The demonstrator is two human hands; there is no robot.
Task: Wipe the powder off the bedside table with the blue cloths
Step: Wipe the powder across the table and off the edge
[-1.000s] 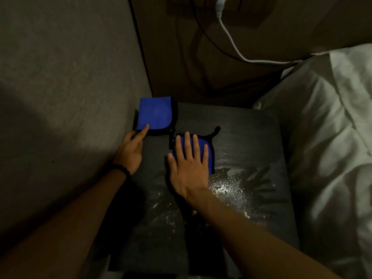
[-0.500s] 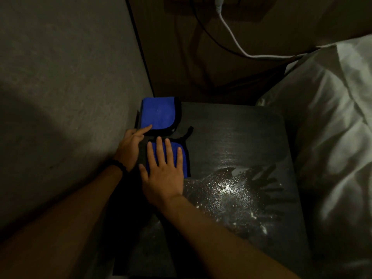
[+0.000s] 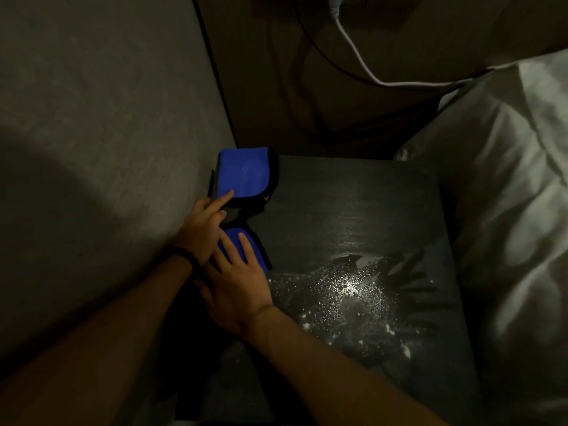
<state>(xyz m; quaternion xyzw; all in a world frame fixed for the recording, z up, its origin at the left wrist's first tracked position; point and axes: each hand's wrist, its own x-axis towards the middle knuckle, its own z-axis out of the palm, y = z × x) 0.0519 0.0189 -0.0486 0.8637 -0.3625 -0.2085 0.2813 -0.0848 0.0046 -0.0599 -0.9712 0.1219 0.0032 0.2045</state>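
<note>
A dark bedside table carries a patch of white powder right of centre, with hand-shaped smears in it. One folded blue cloth lies in the far left corner. My left hand rests by the table's left edge, its index finger touching that cloth's near edge. A second blue cloth lies just in front, pressed flat under my right hand, whose fingers are spread. My left hand overlaps part of my right hand's fingers and of the second cloth.
A grey wall runs along the table's left side. White bedding presses against the right edge. A white cable and a black cable hang on the brown wall behind.
My right hand has slid the second cloth leftward across the table, from the middle to the left edge beside my left hand. My left hand stays on the corner cloth.
</note>
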